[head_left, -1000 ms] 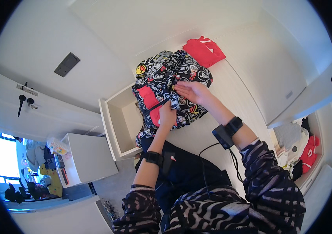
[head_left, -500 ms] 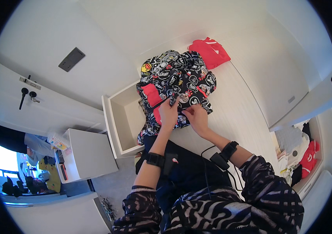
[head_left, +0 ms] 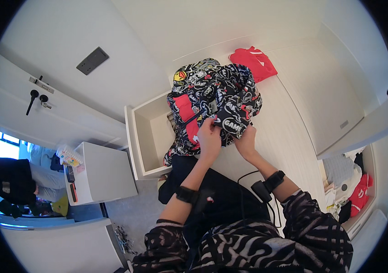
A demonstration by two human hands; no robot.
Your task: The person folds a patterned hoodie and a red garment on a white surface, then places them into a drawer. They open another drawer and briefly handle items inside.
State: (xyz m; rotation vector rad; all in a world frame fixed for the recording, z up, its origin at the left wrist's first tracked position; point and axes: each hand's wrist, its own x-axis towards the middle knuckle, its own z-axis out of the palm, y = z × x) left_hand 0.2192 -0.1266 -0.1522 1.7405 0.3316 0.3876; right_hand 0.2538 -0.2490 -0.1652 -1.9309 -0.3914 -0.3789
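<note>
A bulky black jacket (head_left: 198, 86) with white cartoon print and red panels lies bunched on the pale surface, overlapping the edge of an open drawer. My left hand (head_left: 209, 139) is closed, pinching an edge of the jacket at its near side. Close by on the right, my right hand (head_left: 246, 143) grips the same raised, printed flap from its right edge; its fingertips are partly hidden behind the cloth. Beyond the jacket lies a folded red garment (head_left: 260, 68).
The open drawer (head_left: 130, 136) stands left of the jacket. A white cabinet (head_left: 107, 175) and a door with a black handle (head_left: 32, 101) are farther left. At the right, another drawer (head_left: 370, 191) holds several clothes. Another person (head_left: 9, 177) is at the far left.
A flap of the jacket has been lifted and turned up between my hands. My right hand has moved right and slightly nearer, around the flap's edge. The view has shifted a little.
</note>
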